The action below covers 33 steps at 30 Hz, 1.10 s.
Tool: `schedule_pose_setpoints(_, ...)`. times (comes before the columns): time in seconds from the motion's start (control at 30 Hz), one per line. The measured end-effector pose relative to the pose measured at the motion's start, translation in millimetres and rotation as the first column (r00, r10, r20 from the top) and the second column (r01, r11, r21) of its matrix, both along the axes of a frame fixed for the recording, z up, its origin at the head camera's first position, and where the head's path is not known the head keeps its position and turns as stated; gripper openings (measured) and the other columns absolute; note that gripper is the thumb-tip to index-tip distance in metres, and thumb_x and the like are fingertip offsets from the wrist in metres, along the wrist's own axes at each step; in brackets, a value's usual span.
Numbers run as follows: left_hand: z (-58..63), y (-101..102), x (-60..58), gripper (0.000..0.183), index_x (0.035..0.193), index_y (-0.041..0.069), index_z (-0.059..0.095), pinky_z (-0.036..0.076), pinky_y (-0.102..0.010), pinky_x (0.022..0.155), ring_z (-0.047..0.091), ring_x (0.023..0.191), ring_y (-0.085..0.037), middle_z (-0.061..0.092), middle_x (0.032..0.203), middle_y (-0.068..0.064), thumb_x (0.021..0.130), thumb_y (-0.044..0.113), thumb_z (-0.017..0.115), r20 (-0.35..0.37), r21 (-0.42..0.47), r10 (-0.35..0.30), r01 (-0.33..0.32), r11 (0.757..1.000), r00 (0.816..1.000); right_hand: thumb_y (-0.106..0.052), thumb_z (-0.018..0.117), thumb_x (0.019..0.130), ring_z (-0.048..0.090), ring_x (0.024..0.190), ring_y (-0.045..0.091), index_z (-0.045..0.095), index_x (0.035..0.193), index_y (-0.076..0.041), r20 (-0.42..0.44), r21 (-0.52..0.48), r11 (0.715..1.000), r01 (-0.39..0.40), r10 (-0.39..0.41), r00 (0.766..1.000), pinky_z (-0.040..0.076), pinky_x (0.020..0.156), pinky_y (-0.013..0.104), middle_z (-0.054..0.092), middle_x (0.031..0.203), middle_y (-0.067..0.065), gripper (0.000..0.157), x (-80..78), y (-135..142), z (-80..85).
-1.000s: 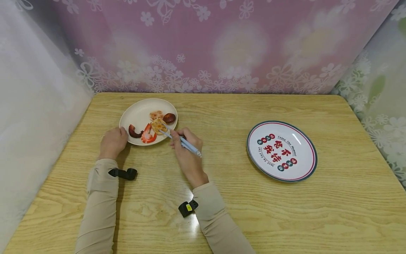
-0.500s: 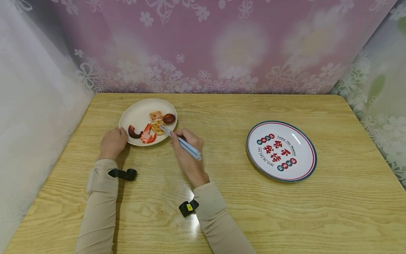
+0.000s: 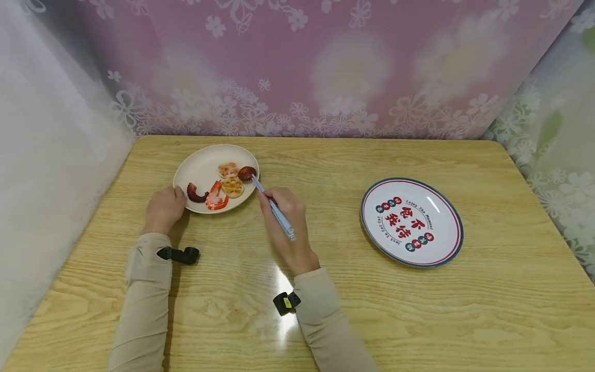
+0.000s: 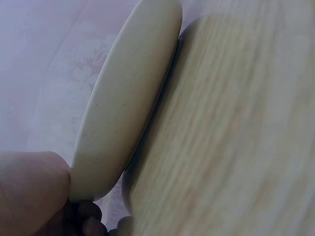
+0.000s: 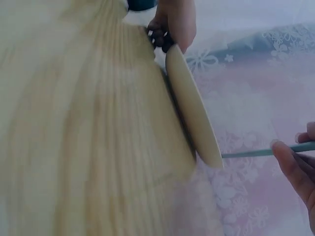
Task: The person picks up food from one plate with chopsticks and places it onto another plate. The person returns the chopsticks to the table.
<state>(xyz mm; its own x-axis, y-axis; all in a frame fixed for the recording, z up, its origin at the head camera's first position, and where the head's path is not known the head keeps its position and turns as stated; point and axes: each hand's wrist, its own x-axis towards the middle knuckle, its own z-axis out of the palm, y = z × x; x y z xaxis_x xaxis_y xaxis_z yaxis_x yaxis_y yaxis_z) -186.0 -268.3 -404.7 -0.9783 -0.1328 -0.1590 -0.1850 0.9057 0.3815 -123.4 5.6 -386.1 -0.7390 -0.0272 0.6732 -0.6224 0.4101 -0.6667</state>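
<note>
Your right hand (image 3: 287, 217) holds the pale blue chopsticks (image 3: 273, 209), fingers curled round the shafts, tips touching the dark brown round mushroom piece (image 3: 247, 173) at the far right edge of the cream round plate (image 3: 200, 163). Judgement: spread the tips to straddle the piece, then close evenly; its domed, glossy surface looks apt to slip. Your left hand (image 3: 163, 209) pinches the plate's near rim on the wooden counter (image 3: 325, 289); keep it firm. Beside the mushroom lie two lotus-root slices (image 3: 231, 178) and an orange shrimp (image 3: 216, 196).
</note>
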Motion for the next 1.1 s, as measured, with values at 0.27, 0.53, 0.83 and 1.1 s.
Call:
schedule_pose_setpoints(0.27,2.2,1,0.5,0.057,0.092,-0.012,0.056,0.046,-0.054,0.073,0.055,0.084,-0.042,0.057,0.101,-0.036,0.103,0.027,0.015,-0.006,0.009,-0.012,0.012,1.0,1.0,-0.004,0.062,0.093,0.066,0.076,0.019,0.069,0.09,0.003,-0.094,0.183,0.982,-0.039,0.057,0.994,0.053,0.068,0.025,0.067,0.089,0.013,0.011,3.6,30,5.9)
schedule_pose_setpoints(0.53,5.3,2,-1.1,0.057,0.091,-0.011,0.055,0.045,-0.054,0.074,0.054,0.084,-0.041,0.057,0.1,-0.036,0.103,0.027,0.015,-0.006,-0.001,-0.01,0.01,1.0,1.0,0.006,0.069,0.084,0.062,0.072,0.02,0.068,0.089,0.0,-0.048,0.59,0.807,-0.019,0.059,0.997,0.051,0.063,0.029,0.063,0.085,0.009,0.008,10.9,59,8.8)
schedule_pose_setpoints(0.83,4.9,0,1.0,0.058,0.098,-0.016,0.054,0.045,-0.053,0.073,0.053,0.083,-0.04,0.055,0.103,-0.037,0.102,0.026,0.014,0.015,-0.007,0.002,-0.002,1.0,1.0,0.007,0.066,0.086,0.063,0.075,0.023,0.071,0.1,-0.003,0.19,0.875,0.444,-0.191,0.046,0.981,0.052,0.06,0.031,0.06,0.104,0.016,0.018,21.8,66,10.9)
schedule_pose_setpoints(1.1,0.5,2,-0.4,0.061,0.109,-0.018,0.053,0.043,-0.058,0.082,0.054,0.098,-0.051,0.052,0.114,-0.041,0.102,0.027,0.014,0.015,-0.001,-0.009,0.009,1.0,1.0,-0.001,0.066,0.089,0.058,0.062,0.021,0.071,0.096,-0.004,0.233,0.821,0.548,-0.16,-0.065,0.97,0.049,0.055,0.03,0.053,0.094,0.017,0.01,25.6,68,8.8)
